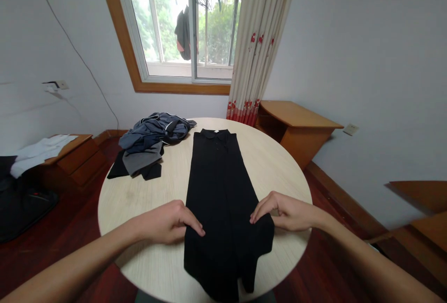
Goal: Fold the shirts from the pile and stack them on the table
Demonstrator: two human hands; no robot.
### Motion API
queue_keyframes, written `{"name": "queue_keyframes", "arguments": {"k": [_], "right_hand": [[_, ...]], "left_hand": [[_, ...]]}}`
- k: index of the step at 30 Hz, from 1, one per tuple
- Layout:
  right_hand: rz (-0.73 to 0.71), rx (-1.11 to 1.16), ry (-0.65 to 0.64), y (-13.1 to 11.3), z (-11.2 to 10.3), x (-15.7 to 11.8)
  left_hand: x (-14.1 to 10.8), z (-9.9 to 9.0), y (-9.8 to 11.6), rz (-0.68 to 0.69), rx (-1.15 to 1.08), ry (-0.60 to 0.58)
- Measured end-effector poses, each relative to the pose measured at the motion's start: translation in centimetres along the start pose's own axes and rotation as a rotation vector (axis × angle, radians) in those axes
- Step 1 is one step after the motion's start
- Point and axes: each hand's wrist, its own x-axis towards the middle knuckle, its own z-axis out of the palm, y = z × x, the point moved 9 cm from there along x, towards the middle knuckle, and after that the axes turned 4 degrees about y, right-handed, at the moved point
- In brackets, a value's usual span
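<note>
A black sleeveless garment with a collar (218, 177) lies lengthwise on the round pale table (279, 168), collar toward the window and hem over the near edge. At its left edge, my left hand (172, 221) is closed on the cloth, thumb on top and the other fingers mostly hidden. My right hand (282, 212) pinches the right edge, fingers on top of the fabric and thumb beside it. Between the hands the cloth lies fairly flat, and its lower right part is folded unevenly.
A pile of grey and dark clothes (153, 133) sits at the table's back left. Beyond stand a wooden desk (296, 117), a curtain (258, 42) and a window. On the left, white cloth (45, 149) lies on a wooden cabinet (82, 161) near a black bag (26, 205).
</note>
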Motion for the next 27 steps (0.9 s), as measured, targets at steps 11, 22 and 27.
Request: {"name": "queue_keyframes", "arguments": {"k": [11,22,27], "right_hand": [[0.462,0.324,0.723,10.4,-12.1,4.8],[0.482,0.27,0.748,14.0,-9.4,4.8],[0.509,0.191,0.495,13.4,-7.9,5.3]], "left_hand": [[4.2,-12.1,-14.1,-0.463,-0.603,0.861],[2.1,-7.0,-18.1,-0.566,-0.473,0.774],[1.7,-3.8,-16.4,-0.626,-0.373,0.614]]}}
